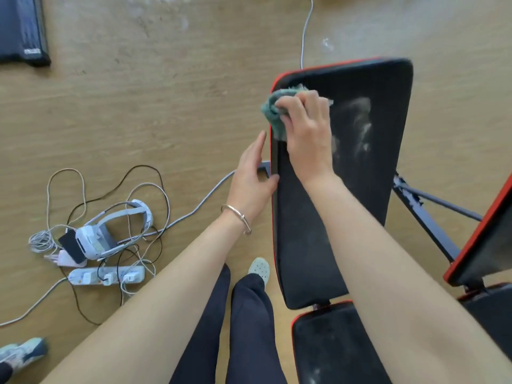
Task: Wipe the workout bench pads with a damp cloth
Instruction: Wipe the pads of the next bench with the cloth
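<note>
A black workout bench back pad [368, 189] with red edging runs from centre to upper right, with whitish smears on its upper right part. Below it sits the black seat pad [332, 347], dusty near the bottom. My right hand [307, 131] is shut on a crumpled green cloth [273, 112] and presses it against the pad's upper left corner. My left hand [253, 176] rests flat against the pad's left red edge, fingers extended, thumb on the pad's rim. It holds nothing.
A second red-edged pad [482, 245] and grey frame bars [432, 214] stand at the right. On the wooden floor at left lie a white headset [110, 234], a power strip [106, 275], tangled cables and a dark mat [22, 29]. Someone's shoe [23, 353] shows bottom left.
</note>
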